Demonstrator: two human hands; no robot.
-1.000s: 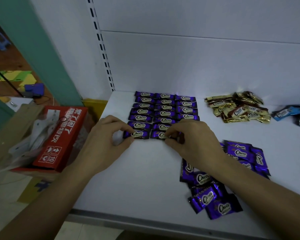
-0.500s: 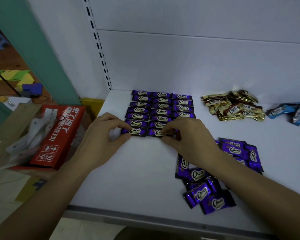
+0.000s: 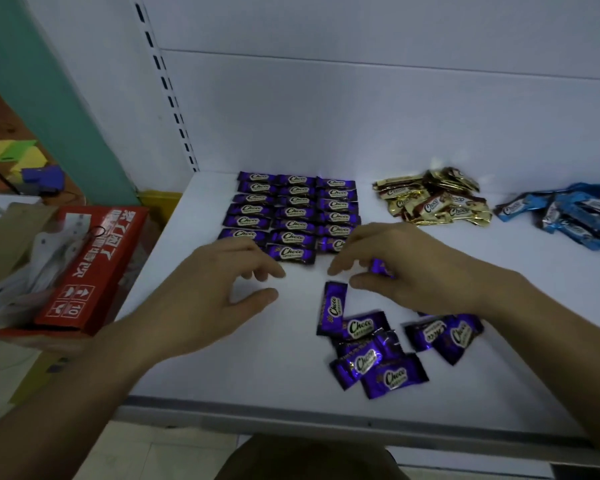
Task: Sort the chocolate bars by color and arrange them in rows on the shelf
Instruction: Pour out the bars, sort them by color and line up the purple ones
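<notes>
Purple chocolate bars (image 3: 293, 216) lie in a neat grid of three columns at the back left of the white shelf (image 3: 222, 368). A loose heap of purple bars (image 3: 371, 348) sits near the front, with a few more (image 3: 444, 334) to its right. My left hand (image 3: 215, 292) hovers just in front of the grid, fingers loosely curled and holding nothing. My right hand (image 3: 416, 271) is between the grid and the heap, and it pinches a single purple bar (image 3: 380, 266) between thumb and fingers. A gold pile (image 3: 433, 199) and a blue pile (image 3: 568, 216) lie at the back right.
A red cardboard box (image 3: 84, 271) with white parts inside stands left of the shelf, below its level. The white back panel and a slotted upright (image 3: 174, 109) close off the rear. The shelf's grey front lip (image 3: 326, 414) runs along the near edge.
Both hands have left the grid's front row and drawn back toward me. My right hand now holds a purple bar near the loose heap.
</notes>
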